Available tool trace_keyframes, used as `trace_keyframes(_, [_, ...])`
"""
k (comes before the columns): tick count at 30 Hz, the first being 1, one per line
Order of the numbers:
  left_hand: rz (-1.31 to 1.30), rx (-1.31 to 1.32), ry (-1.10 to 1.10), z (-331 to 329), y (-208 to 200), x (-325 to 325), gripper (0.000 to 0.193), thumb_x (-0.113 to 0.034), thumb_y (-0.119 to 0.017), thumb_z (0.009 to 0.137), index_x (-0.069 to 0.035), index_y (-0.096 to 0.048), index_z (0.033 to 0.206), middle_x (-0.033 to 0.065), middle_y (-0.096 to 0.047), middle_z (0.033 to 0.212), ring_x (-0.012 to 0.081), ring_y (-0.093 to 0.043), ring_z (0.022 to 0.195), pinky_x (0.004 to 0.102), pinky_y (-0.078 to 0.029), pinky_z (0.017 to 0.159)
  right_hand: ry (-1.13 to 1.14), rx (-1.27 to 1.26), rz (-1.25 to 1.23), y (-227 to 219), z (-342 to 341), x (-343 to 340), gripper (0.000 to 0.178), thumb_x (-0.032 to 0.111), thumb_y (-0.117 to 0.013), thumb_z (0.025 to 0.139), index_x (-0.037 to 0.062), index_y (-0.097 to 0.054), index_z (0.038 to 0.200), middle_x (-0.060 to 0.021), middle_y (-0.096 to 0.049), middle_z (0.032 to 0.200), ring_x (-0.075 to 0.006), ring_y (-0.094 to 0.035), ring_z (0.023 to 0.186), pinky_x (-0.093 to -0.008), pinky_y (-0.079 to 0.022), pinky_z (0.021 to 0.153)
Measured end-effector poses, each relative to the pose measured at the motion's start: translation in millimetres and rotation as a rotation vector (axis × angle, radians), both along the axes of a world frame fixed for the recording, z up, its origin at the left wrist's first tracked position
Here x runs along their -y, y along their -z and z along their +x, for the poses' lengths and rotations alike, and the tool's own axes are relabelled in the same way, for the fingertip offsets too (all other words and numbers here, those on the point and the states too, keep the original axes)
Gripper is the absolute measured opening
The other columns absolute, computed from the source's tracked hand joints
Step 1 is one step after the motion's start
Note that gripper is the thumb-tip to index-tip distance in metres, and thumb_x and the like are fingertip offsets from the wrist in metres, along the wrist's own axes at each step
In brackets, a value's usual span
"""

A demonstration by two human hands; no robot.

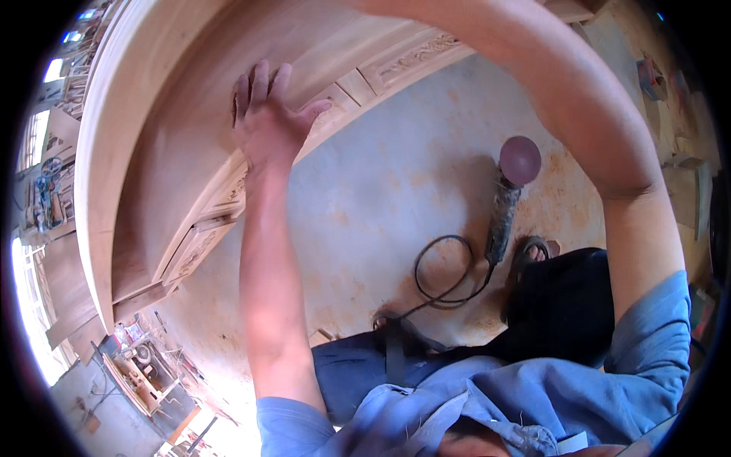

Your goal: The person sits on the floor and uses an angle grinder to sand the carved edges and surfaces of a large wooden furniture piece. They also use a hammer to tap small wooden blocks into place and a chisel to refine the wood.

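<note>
- Floor: grey with rusty-brown stains, seen from above; I find it between the wooden piece and the person's legs.
- Wooden piece: pale brown, spanning the upper left, its edges bowed by my fisheye lens; a broad panel faces up, bounded by a tall rim at the left.
- Shirt and trousers: blue and dark respectively, along the lower edge.
- Right forearm: arched across the upper right; the right hand lies beyond my frame at the top, so I cannot tell the state of its fingers.
- Carved rail: relief ornament along the panel's near side.
- Sander: on the floor, well apart from the left hand, its round reddish disc pointing away from the person.
- Left hand: palm down on the panel beside the rail, fingers extended and somewhat spread, grasping nothing.
- Cord: black, looped beside the sander.
</note>
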State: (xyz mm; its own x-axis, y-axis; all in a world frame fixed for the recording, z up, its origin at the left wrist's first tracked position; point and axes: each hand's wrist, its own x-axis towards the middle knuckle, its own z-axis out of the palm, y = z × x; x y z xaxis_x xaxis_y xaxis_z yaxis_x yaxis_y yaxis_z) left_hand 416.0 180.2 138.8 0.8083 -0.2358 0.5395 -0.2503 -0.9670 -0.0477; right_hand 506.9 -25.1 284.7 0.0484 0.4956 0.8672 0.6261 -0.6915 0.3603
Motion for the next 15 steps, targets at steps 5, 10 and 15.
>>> trace_keyframes(5, [0.097,-0.022,-0.154,-43.9,-5.4,-44.7,0.076,-0.044,-0.092,0.061,-0.009,-0.067,0.123,0.0104,-0.059,0.14,0.0345,-0.053,0.13,0.0482,-0.044,0.108,-0.274,-0.064,0.032,7.6,-29.8,-30.6,0.039,0.015,-0.062,0.079,0.0034,-0.057,0.115,-0.0122,-0.055,0.108,-0.0287,-0.051,0.107,-0.0477,-0.037,0.1])
trace_keyframes(10, [-0.116,-0.026,-0.278,-39.0,-3.8,-3.1,0.062,-0.031,-0.089,0.068,-0.008,-0.067,0.122,0.0119,-0.061,0.135,0.0363,-0.051,0.131,0.0498,-0.039,0.112,-0.262,-0.228,0.04,-4.0,-35.6,-1.4,0.042,0.012,-0.061,0.079,0.0009,-0.055,0.119,-0.0153,-0.055,0.111,-0.032,-0.051,0.111,-0.0458,-0.036,0.104])
trace_keyframes(15, [-0.591,0.113,-0.679,-83.0,29.5,-14.4,0.06,-0.005,-0.073,0.078,-0.007,-0.055,0.135,0.0178,-0.053,0.143,0.0374,-0.044,0.138,0.0526,-0.036,0.113,-0.337,-0.258,0.263,-4.8,-46.2,22.7,0.05,0.002,-0.06,0.075,0.001,-0.055,0.124,-0.0164,-0.056,0.119,-0.0359,-0.049,0.121,-0.0466,-0.034,0.109])
